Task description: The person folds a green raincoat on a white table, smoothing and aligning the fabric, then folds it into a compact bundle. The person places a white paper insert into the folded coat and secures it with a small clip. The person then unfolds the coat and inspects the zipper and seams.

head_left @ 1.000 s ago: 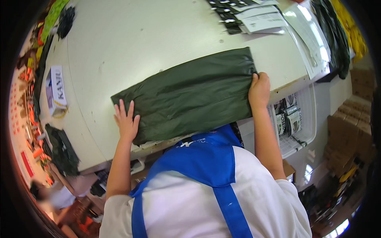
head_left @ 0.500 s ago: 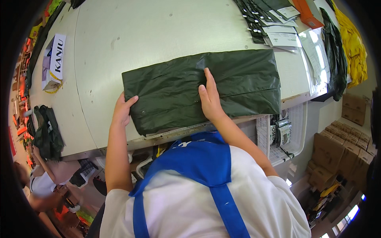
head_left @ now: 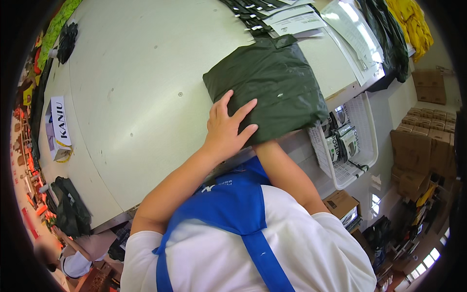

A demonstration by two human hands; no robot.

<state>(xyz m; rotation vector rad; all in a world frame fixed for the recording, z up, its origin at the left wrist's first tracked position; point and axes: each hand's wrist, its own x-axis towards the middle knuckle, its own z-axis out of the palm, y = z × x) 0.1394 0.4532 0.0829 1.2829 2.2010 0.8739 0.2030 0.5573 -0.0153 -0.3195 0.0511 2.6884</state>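
Observation:
A dark green, shiny-fabric bundle that looks like a folded garment (head_left: 277, 80) lies at the near edge of the worktable, now a compact, nearly square shape. A short flap of it sticks up at its far edge. My left hand (head_left: 224, 127) rests on its near left part, with fingers spread and pressing flat. My right hand reaches beneath the near side of the bundle; only the wrist (head_left: 266, 145) shows, and its fingers are hidden under the fabric.
Pale worktable (head_left: 141, 87). Beyond the bundle lie dark pouches with white paper sheets (head_left: 294, 22). A white plastic basket (head_left: 335, 177) with packaged items stands below the right edge. A small open box (head_left: 59, 129) and dark green fabric (head_left: 70, 207) are at left, near another person.
The wide, flat bundle has been folded over to roughly half its width. My left hand has moved right onto its top, and my right hand has gone underneath. My view has shifted.

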